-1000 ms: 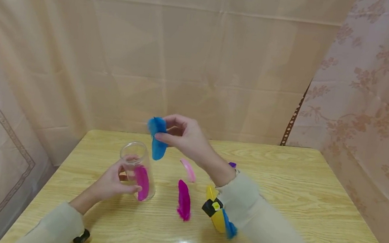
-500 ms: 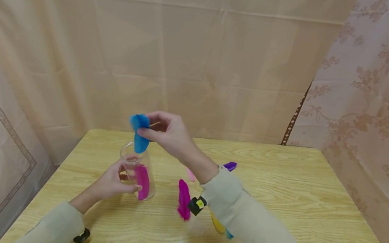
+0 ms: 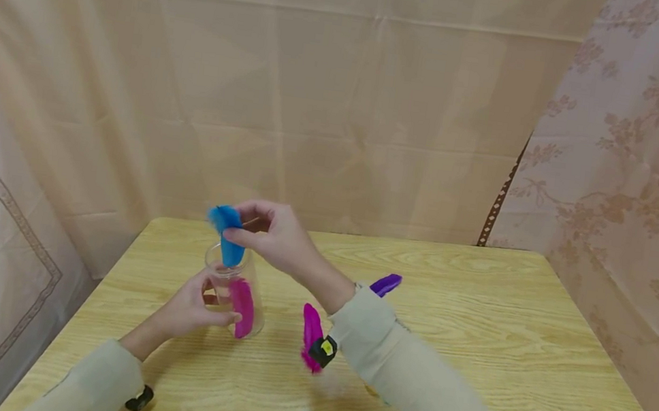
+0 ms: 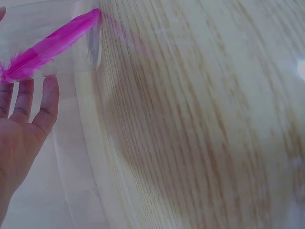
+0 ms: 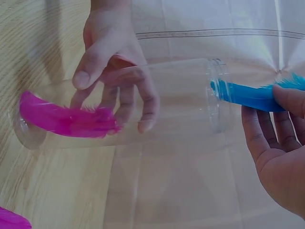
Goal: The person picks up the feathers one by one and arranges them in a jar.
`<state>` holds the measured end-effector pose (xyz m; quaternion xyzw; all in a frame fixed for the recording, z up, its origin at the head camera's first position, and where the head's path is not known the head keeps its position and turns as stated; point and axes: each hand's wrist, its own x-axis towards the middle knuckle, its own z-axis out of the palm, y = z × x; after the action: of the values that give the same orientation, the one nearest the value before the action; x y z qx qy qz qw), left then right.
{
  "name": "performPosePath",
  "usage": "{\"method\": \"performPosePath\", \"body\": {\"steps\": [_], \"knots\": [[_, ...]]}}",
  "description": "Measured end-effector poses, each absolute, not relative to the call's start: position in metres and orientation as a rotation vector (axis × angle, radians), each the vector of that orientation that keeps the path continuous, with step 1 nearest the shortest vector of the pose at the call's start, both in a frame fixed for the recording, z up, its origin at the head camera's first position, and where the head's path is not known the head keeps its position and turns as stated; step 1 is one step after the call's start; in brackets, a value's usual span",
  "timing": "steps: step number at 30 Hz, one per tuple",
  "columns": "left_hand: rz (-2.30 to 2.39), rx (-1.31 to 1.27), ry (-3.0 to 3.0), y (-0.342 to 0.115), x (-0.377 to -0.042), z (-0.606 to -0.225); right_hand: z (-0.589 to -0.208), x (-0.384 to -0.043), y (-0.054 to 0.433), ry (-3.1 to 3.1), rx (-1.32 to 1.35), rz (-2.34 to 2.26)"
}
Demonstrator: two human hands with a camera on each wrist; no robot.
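Note:
A clear jar [image 5: 176, 95] stands on the wooden table, its open mouth upward. My left hand [image 3: 194, 305] grips it round the side, thumb in front and fingers behind. Inside the jar a magenta feather [image 3: 240, 310] leans against the wall. Between thumb and fingers my right hand [image 3: 276, 233] pinches a blue feather [image 3: 231, 245] above the mouth. In the right wrist view the blue feather's tip is just within the jar's rim. Part of the left hand [image 4: 24, 129] shows in the left wrist view, fingers behind the jar.
To the right of the jar a second magenta feather [image 3: 311, 330] lies on the table [image 3: 474, 333], partly behind the right wrist's black strap mount. A purple feather [image 3: 386, 284] lies farther back, beyond the right sleeve [image 3: 408, 366], which covers other feathers. Beige curtains [image 3: 343, 97] hang behind the table.
My right hand has carried the blue feather left, then lowered it to the jar's mouth. The left hand and jar have stayed in place. The right sleeve now covers the yellow and pale pink feathers.

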<state>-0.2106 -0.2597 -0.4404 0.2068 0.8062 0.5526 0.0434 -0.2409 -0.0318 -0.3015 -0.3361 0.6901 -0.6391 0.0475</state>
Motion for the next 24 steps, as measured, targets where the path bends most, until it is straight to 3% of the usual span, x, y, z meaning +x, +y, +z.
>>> {"method": "performPosePath", "body": {"steps": [24], "knots": [[1.675, 0.596, 2.481, -0.2606, -0.2110, -0.4418, -0.3118, -0.2425, -0.0394, 2.120, -1.086, -1.943]]}}
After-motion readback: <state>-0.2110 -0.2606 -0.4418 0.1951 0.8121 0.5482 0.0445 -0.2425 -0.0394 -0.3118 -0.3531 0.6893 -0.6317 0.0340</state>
